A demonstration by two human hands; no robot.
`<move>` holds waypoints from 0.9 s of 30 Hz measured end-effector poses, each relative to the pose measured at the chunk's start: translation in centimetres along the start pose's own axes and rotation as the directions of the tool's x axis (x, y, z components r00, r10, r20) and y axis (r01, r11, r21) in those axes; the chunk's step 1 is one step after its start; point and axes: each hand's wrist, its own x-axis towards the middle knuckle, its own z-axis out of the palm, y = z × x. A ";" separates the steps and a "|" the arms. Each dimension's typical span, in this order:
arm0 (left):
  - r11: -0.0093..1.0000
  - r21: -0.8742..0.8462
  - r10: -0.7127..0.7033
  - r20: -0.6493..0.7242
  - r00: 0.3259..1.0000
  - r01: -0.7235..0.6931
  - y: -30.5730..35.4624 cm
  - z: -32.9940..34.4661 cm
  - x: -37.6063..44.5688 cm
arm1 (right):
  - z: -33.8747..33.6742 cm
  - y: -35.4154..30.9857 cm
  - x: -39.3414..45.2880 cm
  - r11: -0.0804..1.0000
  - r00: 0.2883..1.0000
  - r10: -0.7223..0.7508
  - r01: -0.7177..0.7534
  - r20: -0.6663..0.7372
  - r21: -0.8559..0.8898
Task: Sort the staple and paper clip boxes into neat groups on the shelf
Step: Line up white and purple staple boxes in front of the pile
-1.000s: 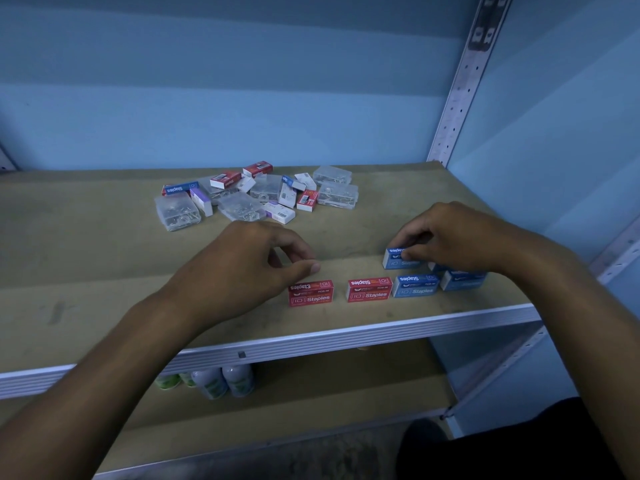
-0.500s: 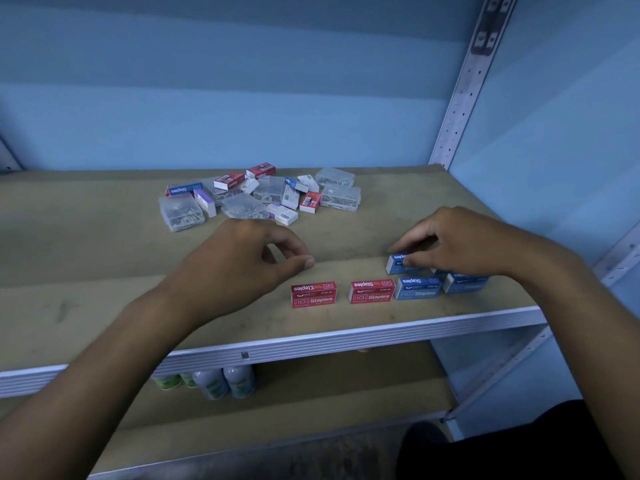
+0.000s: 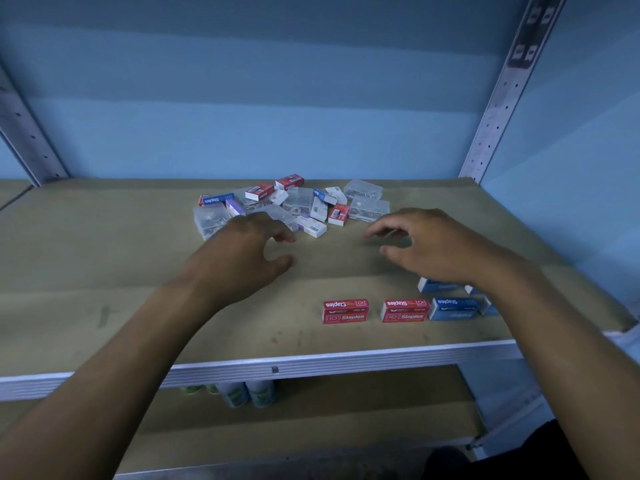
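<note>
Red and blue cartons already sit in a row near the shelf front edge: two red staple boxes with a gap between them, the second touching a blue staple box, more blue ones partly hidden behind my right forearm. The unsorted pile lies farther back, a jumble of clear paper clip boxes, red, blue and purple-edged cartons.

My left hand hovers just in front of the pile, fingers loosely curled and holding nothing. My right hand hangs nearby, fingers spread, also empty.

I judge the step is fetching the next box. I'd take an outer piece, perhaps the white-ended carton by my left fingers, pinching its long sides so the neighbours stay put, then set it square against its matching colour.

Legible print: "Staples" on the front boxes, with a "10" mark; smaller lines are unreadable.
</note>
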 end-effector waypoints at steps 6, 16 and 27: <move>0.971 0.174 -0.172 0.021 0.985 0.166 -2.2 -0.3 1.1 | 2.1 -2.6 3.3 0.999 0.998 0.041 -0.039 0.050 -0.033; 0.914 0.297 -0.287 -0.014 0.958 0.278 -5.4 -0.8 3.0 | 5.2 -4.6 7.2 0.992 0.995 0.047 -0.035 0.093 -0.122; 0.933 0.317 -0.113 -0.186 0.976 0.169 -5.7 -0.9 3.2 | 5.5 -4.1 7.6 0.998 0.993 0.059 -0.059 -0.103 0.010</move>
